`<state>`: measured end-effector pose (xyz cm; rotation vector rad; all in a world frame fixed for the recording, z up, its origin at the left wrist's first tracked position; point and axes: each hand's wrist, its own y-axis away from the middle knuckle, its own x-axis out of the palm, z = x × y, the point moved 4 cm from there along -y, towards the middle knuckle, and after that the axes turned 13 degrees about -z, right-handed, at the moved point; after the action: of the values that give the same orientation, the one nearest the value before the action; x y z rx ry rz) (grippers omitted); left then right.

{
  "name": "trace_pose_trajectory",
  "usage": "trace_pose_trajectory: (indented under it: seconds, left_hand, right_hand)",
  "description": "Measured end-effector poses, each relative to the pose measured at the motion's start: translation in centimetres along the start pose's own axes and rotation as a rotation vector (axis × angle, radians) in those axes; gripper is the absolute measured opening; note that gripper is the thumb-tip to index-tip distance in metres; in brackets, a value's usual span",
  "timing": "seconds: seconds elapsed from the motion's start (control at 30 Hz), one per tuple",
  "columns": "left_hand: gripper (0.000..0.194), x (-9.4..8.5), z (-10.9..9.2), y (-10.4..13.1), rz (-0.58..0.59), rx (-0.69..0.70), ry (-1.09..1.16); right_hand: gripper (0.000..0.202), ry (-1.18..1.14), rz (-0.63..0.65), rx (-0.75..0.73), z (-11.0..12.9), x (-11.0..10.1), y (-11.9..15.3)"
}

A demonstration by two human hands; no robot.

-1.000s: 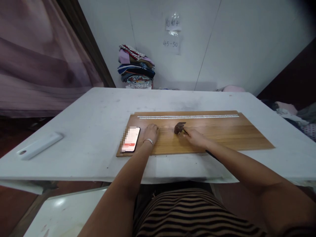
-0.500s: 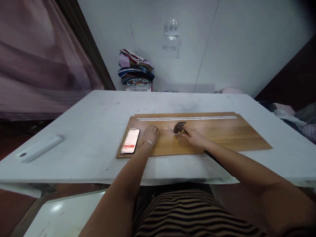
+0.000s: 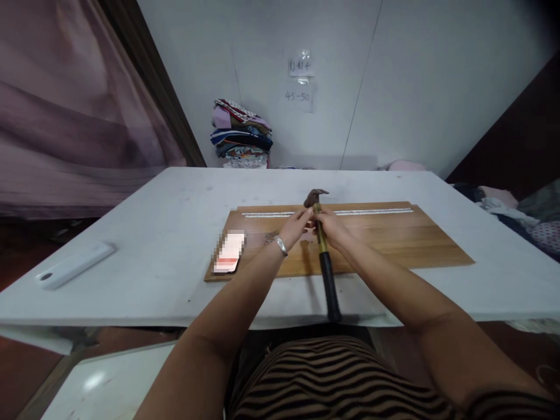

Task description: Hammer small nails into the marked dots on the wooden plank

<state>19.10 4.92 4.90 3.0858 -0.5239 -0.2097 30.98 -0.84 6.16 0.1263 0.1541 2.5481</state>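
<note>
A claw hammer [image 3: 322,233] with a brown metal head and black grip is raised above the wooden board [image 3: 394,245]. My right hand [image 3: 333,228] is closed around its neck, just below the head, and the handle slants down toward me. On the left of the hammer, my left hand [image 3: 296,228] has its fingers drawn together, close to the right fingertips. Whatever those fingers pinch is too small to make out. Beside the left wrist, a little heap of thin metal nails [image 3: 268,238] lies on the board.
A phone [image 3: 230,252] rests at the board's left end. Two white strips [image 3: 371,212] run along its far edge. On the white table [image 3: 149,233] lies a white oblong object [image 3: 75,265] at left. Folded clothes [image 3: 242,134] are stacked by the wall.
My left hand has come up and right from the nails to the hammer. The hammer has been raised and turned, its handle now pointing toward me, with my right hand near the head.
</note>
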Motion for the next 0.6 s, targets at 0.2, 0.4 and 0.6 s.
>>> trace_pose_trajectory:
  seconds: [0.2, 0.4, 0.6]
  left_hand:
    - [0.035, -1.1, -3.8, 0.0, -0.119, -0.069, -0.248]
    - [0.037, -3.5, -4.4, 2.4, -0.13, -0.145, -0.316]
    - [0.032, -5.2, -2.4, 3.4, -0.132, -0.035, -0.627]
  right_hand:
    - [0.054, -0.127, 0.182, -0.083, -1.4, 3.2, 2.0]
    - [0.059, 0.216, 0.402, -0.205, -2.9, -1.8, 2.0]
    - [0.044, 0.91, -0.145, -0.433, -4.0, -16.6, -5.4]
